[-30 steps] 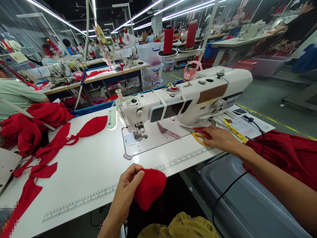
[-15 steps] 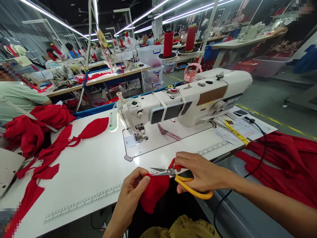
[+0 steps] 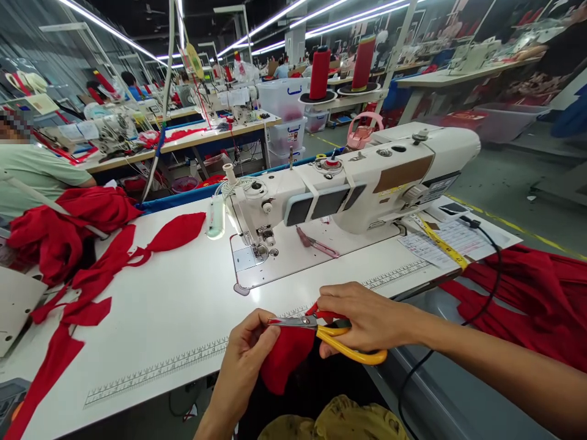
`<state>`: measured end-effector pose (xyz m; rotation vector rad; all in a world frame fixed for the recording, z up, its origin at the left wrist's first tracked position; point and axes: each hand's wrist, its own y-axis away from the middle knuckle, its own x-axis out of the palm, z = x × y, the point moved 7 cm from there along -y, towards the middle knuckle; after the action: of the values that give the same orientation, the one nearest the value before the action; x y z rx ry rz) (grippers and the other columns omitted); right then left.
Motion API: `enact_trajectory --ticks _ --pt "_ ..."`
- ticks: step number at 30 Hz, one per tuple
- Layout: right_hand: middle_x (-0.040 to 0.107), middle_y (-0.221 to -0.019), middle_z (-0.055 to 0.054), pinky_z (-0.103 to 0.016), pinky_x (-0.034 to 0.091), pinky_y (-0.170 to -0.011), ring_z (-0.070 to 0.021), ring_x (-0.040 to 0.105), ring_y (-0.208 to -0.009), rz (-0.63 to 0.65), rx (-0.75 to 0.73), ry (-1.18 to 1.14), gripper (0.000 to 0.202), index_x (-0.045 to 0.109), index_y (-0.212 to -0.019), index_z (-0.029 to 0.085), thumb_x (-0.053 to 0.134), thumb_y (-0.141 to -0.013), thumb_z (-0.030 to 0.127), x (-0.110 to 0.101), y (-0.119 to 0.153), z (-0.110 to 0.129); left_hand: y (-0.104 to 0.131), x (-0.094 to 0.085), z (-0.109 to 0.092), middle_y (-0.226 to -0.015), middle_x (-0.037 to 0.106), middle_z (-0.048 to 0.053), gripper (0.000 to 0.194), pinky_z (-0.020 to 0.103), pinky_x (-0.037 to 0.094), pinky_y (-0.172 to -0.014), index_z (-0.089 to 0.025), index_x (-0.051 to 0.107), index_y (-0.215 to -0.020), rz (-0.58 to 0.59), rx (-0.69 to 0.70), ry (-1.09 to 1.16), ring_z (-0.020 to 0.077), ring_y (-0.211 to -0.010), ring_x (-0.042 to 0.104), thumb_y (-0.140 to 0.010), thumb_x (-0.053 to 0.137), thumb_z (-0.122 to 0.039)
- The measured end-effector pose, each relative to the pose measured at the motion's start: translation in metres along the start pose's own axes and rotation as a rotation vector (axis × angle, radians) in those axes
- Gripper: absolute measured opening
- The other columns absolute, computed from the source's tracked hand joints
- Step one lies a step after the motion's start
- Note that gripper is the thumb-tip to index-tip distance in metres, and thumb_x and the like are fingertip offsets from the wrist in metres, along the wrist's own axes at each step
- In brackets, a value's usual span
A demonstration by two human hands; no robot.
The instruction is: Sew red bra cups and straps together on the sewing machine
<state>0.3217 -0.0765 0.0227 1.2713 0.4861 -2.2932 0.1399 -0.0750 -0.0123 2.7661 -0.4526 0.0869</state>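
My left hand (image 3: pixel 250 348) pinches the upper edge of a small red fabric piece (image 3: pixel 287 357) between thumb and fingers, at the table's front edge. The rest of the cloth hangs down toward my lap. My right hand (image 3: pixel 360 318) is wrapped round the handles of a pair of scissors (image 3: pixel 348 348), one loop yellow-orange and the other red. Their blades lie along the top edge of the cloth, pointing left, with the tips at my left fingertips. The blades look closed or nearly so.
Behind my hands stands a white sewing machine (image 3: pixel 348 177), with thread snips (image 3: pixel 316 243) on its bed. Red fabric pieces (image 3: pixel 98 269) lie at left. A yellow tape measure (image 3: pixel 443 241) and papers (image 3: pixel 419 249) lie at right. A person (image 3: pixel 41 171) sits at far left.
The scissors have moved left along the cloth's edge, and their blades have come together near my left fingertips. My left hand keeps its pinch. The whole view has shifted slightly.
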Motion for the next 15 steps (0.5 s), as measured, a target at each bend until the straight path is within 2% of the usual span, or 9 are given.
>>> enact_trajectory --ticks 9,12,15 --pt "0.049 -0.066 0.002 -0.027 0.027 -0.055 -0.0117 0.044 -0.057 0.06 0.021 -0.092 0.054 0.048 -0.066 0.02 0.059 -0.087 0.068 0.013 0.004 -0.001 -0.005 -0.001 0.007 -0.07 0.052 -0.002 0.035 0.021 0.035 -0.057 -0.019 0.06 -0.082 0.042 -0.001 -0.015 0.011 -0.061 0.04 -0.082 0.068 -0.053" --pt "0.051 -0.065 0.001 -0.028 0.029 -0.055 -0.0123 0.044 -0.057 0.035 0.03 -0.095 0.053 0.047 -0.066 0.02 0.056 -0.09 0.066 0.015 0.006 -0.006 -0.003 0.002 0.006 -0.069 0.051 -0.002 0.035 0.021 0.034 -0.057 -0.019 0.06 -0.079 0.015 -0.006 -0.014 0.0106 -0.061 0.04 -0.081 0.068 -0.053" --pt "0.055 -0.068 -0.001 -0.028 0.032 -0.057 -0.0148 0.05 -0.059 0.001 0.131 -0.077 0.051 0.045 -0.066 0.021 0.052 -0.092 0.065 0.007 0.012 -0.021 0.002 -0.005 0.004 -0.067 0.047 -0.003 0.035 0.021 0.031 -0.056 -0.019 0.06 -0.077 -0.04 -0.013 -0.017 0.0097 -0.06 0.036 -0.08 0.069 -0.053"
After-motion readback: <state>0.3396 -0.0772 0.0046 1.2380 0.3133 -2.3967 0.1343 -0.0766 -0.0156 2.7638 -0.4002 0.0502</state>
